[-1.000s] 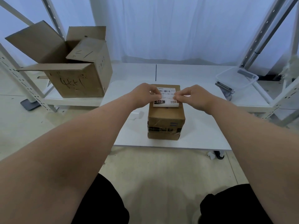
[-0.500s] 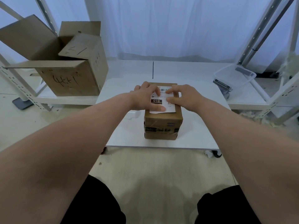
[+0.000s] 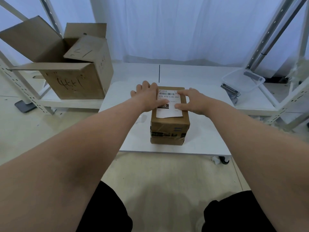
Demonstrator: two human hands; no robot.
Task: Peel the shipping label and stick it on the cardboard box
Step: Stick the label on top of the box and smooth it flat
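Label (image 3: 170,98) of white rectangular paper, flat atop brown taped cardboard box (image 3: 170,129) on smooth white tabletop (image 3: 209,131); left hand (image 3: 147,97) and right hand (image 3: 192,101) released, straight fingers pressing its side edges.

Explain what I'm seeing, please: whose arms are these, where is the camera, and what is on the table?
There is no machine here. These are a person's two bare arms, filmed by one wide-angle camera worn on the head, looking forward and down. On the white table stands a small taped cardboard box. The white shipping label lies on the box's top. The left hand and the right hand press on it with straight fingers, and neither grips anything. A larger open carton sits on a shelf to the left, and a clear plastic tub sits to the right.
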